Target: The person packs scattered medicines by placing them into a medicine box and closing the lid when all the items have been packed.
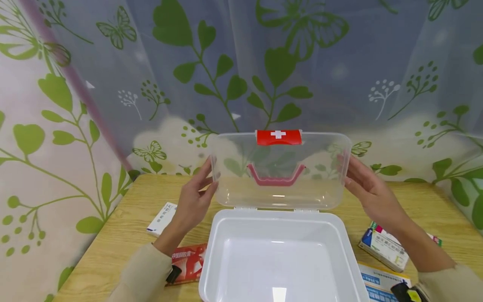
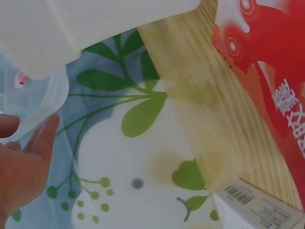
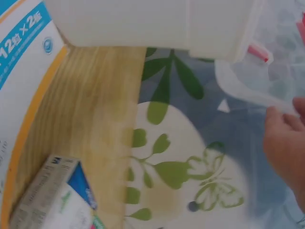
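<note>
One wooden bench (image 1: 109, 247) carries our stuff, with the white box (image 1: 279, 260) sitting open on it. Its clear lid (image 1: 279, 170) stands up at the box's back edge, and we've got our left grip (image 1: 192, 203) and right grip (image 1: 373, 197) pinching the lid's sides. Red carton (image 1: 188, 264) is just left of the box.

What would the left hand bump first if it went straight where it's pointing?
The left hand would probably meet the clear lid first; it already seems to touch the lid's side.
</note>
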Tool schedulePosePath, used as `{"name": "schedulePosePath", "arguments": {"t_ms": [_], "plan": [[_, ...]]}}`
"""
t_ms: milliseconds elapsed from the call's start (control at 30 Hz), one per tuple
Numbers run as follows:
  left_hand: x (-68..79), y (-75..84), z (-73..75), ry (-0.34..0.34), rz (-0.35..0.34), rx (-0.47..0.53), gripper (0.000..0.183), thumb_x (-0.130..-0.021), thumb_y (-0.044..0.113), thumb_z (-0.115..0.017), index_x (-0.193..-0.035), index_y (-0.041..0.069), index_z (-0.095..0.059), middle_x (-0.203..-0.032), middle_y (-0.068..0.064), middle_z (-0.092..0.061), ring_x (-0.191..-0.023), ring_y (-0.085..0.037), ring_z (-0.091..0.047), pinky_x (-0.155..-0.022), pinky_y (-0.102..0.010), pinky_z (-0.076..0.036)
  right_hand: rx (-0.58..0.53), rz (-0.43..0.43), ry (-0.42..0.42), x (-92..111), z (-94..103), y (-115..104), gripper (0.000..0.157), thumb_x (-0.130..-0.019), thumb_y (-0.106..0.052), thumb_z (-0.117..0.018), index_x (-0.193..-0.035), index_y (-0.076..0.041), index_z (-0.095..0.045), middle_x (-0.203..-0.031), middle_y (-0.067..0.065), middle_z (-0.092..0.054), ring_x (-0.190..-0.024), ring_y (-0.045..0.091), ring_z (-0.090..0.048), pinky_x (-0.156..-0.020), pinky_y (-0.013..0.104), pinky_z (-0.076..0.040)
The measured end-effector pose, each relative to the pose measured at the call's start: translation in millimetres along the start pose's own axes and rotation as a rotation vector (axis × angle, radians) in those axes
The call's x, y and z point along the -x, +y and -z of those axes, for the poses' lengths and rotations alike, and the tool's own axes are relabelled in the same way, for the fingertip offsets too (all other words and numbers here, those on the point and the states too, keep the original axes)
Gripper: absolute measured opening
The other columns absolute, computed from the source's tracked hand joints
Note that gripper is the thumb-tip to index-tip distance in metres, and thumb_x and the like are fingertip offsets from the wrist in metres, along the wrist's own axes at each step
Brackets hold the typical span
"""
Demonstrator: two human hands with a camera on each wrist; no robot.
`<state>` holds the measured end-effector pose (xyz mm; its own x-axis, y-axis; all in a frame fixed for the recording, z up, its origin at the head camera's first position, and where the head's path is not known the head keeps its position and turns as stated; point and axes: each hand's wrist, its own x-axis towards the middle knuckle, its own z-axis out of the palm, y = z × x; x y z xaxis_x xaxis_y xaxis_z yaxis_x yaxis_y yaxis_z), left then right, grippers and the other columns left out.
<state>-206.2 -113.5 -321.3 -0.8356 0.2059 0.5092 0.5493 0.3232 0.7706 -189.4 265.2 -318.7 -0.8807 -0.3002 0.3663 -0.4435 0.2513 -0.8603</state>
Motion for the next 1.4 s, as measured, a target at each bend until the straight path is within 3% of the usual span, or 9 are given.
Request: {"name": "schedulePosePath", "arguments": {"t_ms": [200, 333, 433, 500, 667, 767, 967, 1200, 1400], "plan": [[-2.9, -10.6, -5.8, -0.016, 0.013, 0.022, 0.056, -0.09, -0.002, -0.045, -0.14, 0.01, -0.024, -0.14, -0.009, -0.03, -0.104, -0.03, -0.053, -0.077, -0.033, -0.049, -0.101, 0.035, -0.026, -6.4, 0.8, 22.0, 0.059, -0.092, 0.002, -0.04, -0.142, -0.018, -0.018, -0.144, 0.009, -0.021, -0.128, 0.017, -0.025, -0.092, 0.016, -0.033], [-4.0, -15.8, -7.7, -0.021, 0.04, 0.01, 0.054, -0.09, -0.001, -0.045, -0.14, 0.009, -0.026, -0.139, -0.01, -0.031, -0.102, -0.029, -0.054, -0.061, -0.025, -0.051, -0.107, 0.02, -0.012, -9.9, -1.1, 33.5, 0.058, -0.093, 0.0, -0.04, -0.142, -0.02, -0.017, -0.144, 0.009, -0.021, -0.128, 0.016, -0.025, -0.092, 0.014, -0.034], [-5.4, -22.6, -9.8, -0.037, 0.073, 0.039, 0.051, -0.091, -0.001, -0.045, -0.138, 0.006, -0.028, -0.139, -0.01, -0.032, -0.103, -0.03, -0.054, -0.044, -0.02, -0.04, -0.102, -0.015, 0.015, -10.5, -2.7, 42.4, 0.056, -0.094, -0.005, -0.041, -0.142, -0.02, -0.018, -0.143, 0.009, -0.023, -0.126, 0.014, -0.029, -0.09, 0.014, -0.036], [-6.1, -29.3, -11.1, -0.046, 0.098, 0.075, 0.05, -0.091, -0.001, -0.044, -0.138, 0.006, -0.029, -0.138, -0.01, -0.032, -0.1, -0.032, -0.055, -0.039, -0.021, -0.032, -0.121, -0.041, 0.028, -10.9, -4.5, 49.2, 0.054, -0.094, -0.008, -0.041, -0.142, -0.019, -0.019, -0.143, 0.009, -0.024, -0.124, 0.013, -0.032, -0.088, 0.015, -0.038], [-7.6, -53.2, -14.1, -0.049, 0.17, 0.178, 0.045, -0.091, 0.002, -0.045, -0.135, 0.008, -0.036, -0.138, -0.006, -0.034, -0.098, -0.031, -0.056, -0.056, -0.021, -0.05, -0.181, -0.101, 0.039, -11.3, -9.4, 65.6, 0.052, -0.095, -0.012, -0.041, -0.142, -0.016, -0.021, -0.143, 0.011, -0.023, -0.122, 0.012, -0.035, -0.088, 0.017, -0.039], [-8.0, -67.8, -16.1, -0.064, 0.215, 0.216, 0.043, -0.092, 0.006, -0.046, -0.134, 0.011, -0.039, -0.138, -0.002, -0.034, -0.101, -0.027, -0.055, -0.072, -0.028, -0.051, -0.173, -0.134, 0.046, -10.2, -11.5, 70.8, 0.051, -0.095, -0.016, -0.041, -0.142, -0.015, -0.021, -0.143, 0.013, -0.023, -0.122, 0.011, -0.036, -0.087, 0.016, -0.038], [-7.3, -79.2, -17.9, -0.091, 0.288, 0.237, 0.041, -0.093, 0.013, -0.045, -0.134, 0.017, -0.04, -0.137, 0.002, -0.034, -0.102, -0.025, -0.055, -0.073, -0.031, -0.051, -0.15, -0.209, 0.05, -7.1, -14.6, 75.3, 0.05, -0.095, -0.023, -0.041, -0.141, -0.017, -0.023, -0.143, 0.012, -0.023, -0.122, 0.012, -0.035, -0.086, 0.014, -0.038], [-5.3, -83.9, -20.1, -0.08, 0.394, 0.303, 0.039, -0.093, 0.013, -0.047, -0.131, 0.016, -0.044, -0.135, -0.001, -0.038, -0.106, -0.029, -0.051, -0.072, -0.033, -0.051, -0.128, -0.235, 0.04, -3.5, -18.2, 83.0, 0.051, -0.095, -0.028, -0.039, -0.141, -0.01, -0.023, -0.142, 0.016, -0.023, -0.12, 0.012, -0.038, -0.084, 0.015, -0.04], [-3.2, -84.3, -21.5, -0.082, 0.448, 0.252, 0.037, -0.092, 0.017, -0.049, -0.129, 0.016, -0.046, -0.133, 0.0, -0.041, -0.103, -0.028, -0.052, -0.069, -0.031, -0.052, -0.191, -0.263, 0.037, -1.8, -21.3, 90.0, 0.053, -0.095, -0.029, -0.038, -0.141, -0.009, -0.02, -0.144, 0.014, -0.016, -0.123, 0.014, -0.034, -0.086, 0.016, -0.039]]}}
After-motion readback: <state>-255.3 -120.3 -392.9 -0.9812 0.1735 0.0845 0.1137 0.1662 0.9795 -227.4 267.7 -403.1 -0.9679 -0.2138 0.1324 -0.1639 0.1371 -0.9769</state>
